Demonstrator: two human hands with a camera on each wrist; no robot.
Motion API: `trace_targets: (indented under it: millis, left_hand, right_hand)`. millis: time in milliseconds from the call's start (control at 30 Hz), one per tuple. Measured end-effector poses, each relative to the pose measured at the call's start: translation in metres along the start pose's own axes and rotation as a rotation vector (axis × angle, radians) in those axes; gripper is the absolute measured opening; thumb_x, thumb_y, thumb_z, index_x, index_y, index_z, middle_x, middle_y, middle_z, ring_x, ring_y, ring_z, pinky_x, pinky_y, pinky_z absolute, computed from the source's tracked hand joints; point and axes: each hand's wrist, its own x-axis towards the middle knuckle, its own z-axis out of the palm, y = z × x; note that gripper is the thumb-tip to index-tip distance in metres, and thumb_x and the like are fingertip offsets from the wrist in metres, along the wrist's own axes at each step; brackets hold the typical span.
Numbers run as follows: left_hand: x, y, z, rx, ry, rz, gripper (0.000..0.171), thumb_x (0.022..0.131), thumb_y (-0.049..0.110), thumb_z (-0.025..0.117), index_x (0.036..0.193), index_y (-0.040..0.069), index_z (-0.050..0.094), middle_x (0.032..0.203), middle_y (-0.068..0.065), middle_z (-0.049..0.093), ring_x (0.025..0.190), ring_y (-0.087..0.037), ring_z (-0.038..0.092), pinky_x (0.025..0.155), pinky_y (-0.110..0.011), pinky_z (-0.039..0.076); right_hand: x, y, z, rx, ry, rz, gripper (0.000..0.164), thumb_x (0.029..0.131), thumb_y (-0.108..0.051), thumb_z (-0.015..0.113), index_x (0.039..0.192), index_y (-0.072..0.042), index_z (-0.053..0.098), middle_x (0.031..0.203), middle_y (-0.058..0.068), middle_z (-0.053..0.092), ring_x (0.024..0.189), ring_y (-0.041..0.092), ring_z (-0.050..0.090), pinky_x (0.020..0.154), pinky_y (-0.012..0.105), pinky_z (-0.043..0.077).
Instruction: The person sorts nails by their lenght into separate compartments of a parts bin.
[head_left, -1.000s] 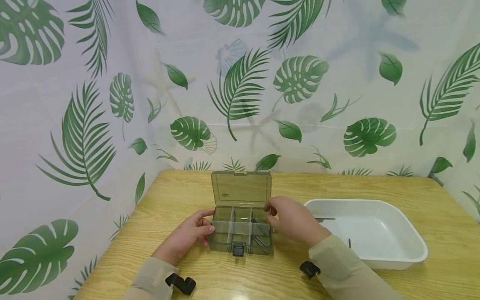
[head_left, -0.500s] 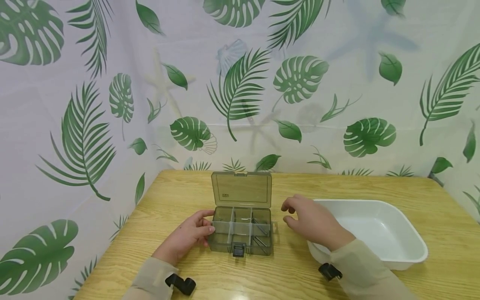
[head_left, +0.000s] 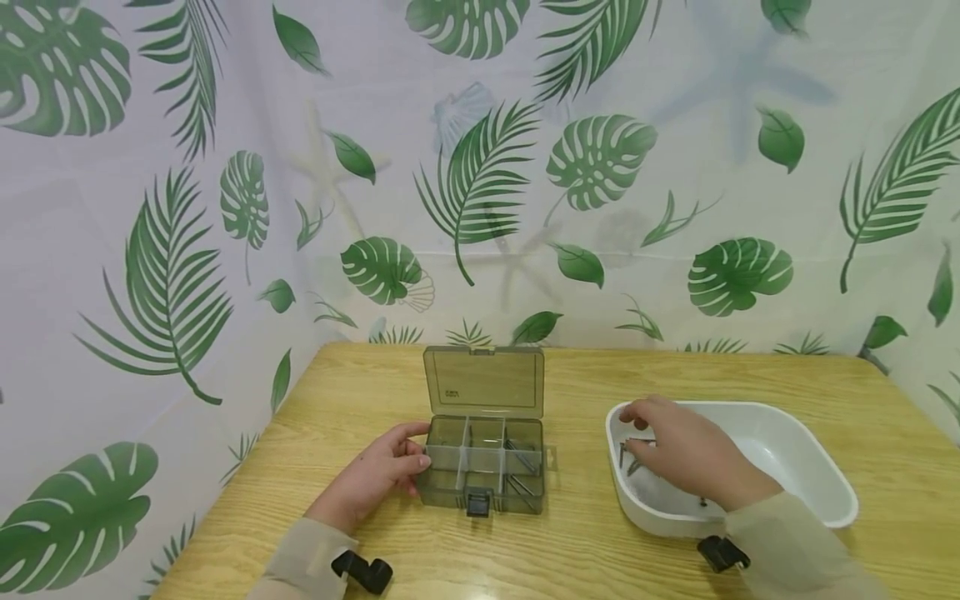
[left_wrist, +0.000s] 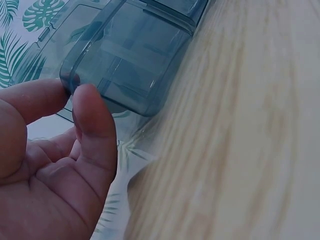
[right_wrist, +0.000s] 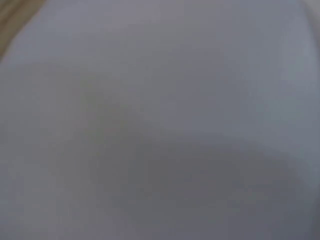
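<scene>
A smoky-clear plastic compartment box [head_left: 480, 458] stands on the table with its lid [head_left: 486, 382] raised. My left hand [head_left: 382, 468] holds its left end; in the left wrist view the thumb [left_wrist: 94, 112] and index finger lie at the corner. Thin dark metal rods [head_left: 519, 485], looking like nails or screws, lie in the box's right-hand compartments. My right hand [head_left: 686, 450] is over the left part of a white tray [head_left: 813, 467], fingers bent and thumb apart from them. Right by its fingertips are more thin metal pieces [head_left: 622, 455]. The right wrist view is only a pale blur.
Another small dark piece [head_left: 703, 502] lies in the tray below the right wrist. The wooden table [head_left: 555, 558] reaches back to a leaf-printed cloth [head_left: 637, 325]. Bare table separates box and tray.
My right hand has left the right side of the box and travelled right, over the tray. The left hand and the box stay where they were.
</scene>
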Motion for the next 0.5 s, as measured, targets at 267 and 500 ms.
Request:
trace_targets:
  millis: [267, 500]
  left_hand:
    - [0.001, 0.001, 0.001, -0.011, -0.006, 0.005, 0.064, 0.102, 0.015, 0.062, 0.157, 0.004, 0.031, 0.104, -0.012, 0.051, 0.076, -0.021, 0.054, 0.067, -0.034, 0.054]
    - [0.001, -0.002, 0.001, -0.010, -0.001, 0.002, 0.063, 0.103, 0.014, 0.061, 0.157, 0.004, 0.031, 0.104, -0.011, 0.050, 0.081, -0.021, 0.053, 0.067, -0.034, 0.055]
  right_hand:
    - [-0.017, 0.040, 0.000, -0.065, -0.038, 0.030, 0.041, 0.091, -0.024, 0.073, 0.126, -0.005, 0.067, 0.124, 0.015, 0.063, 0.118, 0.040, 0.059, 0.092, 0.059, 0.048]
    - [-0.019, 0.056, 0.006, -0.033, -0.154, 0.045, 0.049, 0.091, -0.026, 0.075, 0.133, -0.003, 0.064, 0.134, 0.019, 0.059, 0.126, 0.044, 0.052, 0.099, 0.063, 0.043]
